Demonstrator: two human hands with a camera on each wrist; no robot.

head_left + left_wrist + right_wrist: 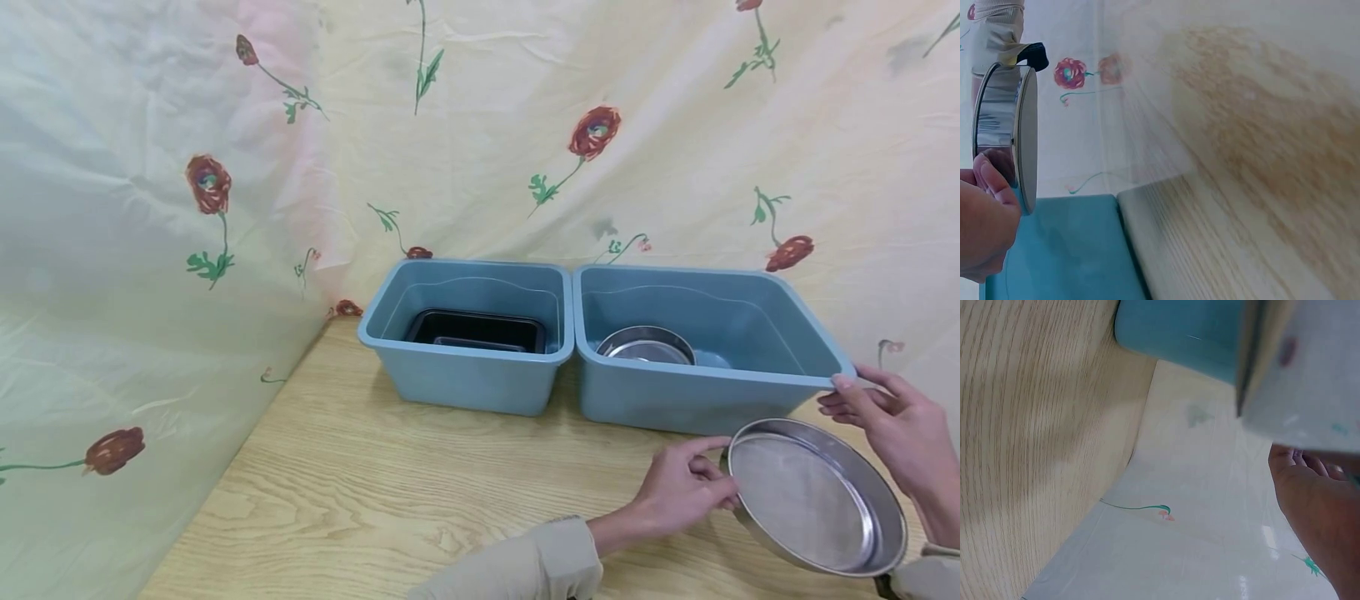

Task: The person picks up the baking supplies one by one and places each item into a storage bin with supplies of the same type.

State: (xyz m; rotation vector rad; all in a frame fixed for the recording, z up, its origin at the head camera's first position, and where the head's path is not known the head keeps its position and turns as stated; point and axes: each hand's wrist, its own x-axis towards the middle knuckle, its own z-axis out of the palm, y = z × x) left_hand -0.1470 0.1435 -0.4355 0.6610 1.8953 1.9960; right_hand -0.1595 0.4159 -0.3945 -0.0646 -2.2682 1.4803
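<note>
Behind everything hangs a pale cloth [480, 125] with red flowers, and it falls down along the left side of the wooden table [360, 483]. On the table stand two blue plastic bins, side by side and touching. The right bin [705, 392] is the wider one and holds a steel bowl [645, 346]; the left bin [468, 375] holds a black tray [476, 332].

Near the front right corner of the right bin, a person holds a round steel pan [813, 496], tilted, just above the table. The left hand [686, 492] pinches the left rim of the pan with curled fingers [720, 487]. The right hand [896, 429] is at the far right side of the pan, its fingers [851, 387] relaxed and touching the corner rim of the right bin; I cannot tell if it also grips the pan.
</note>
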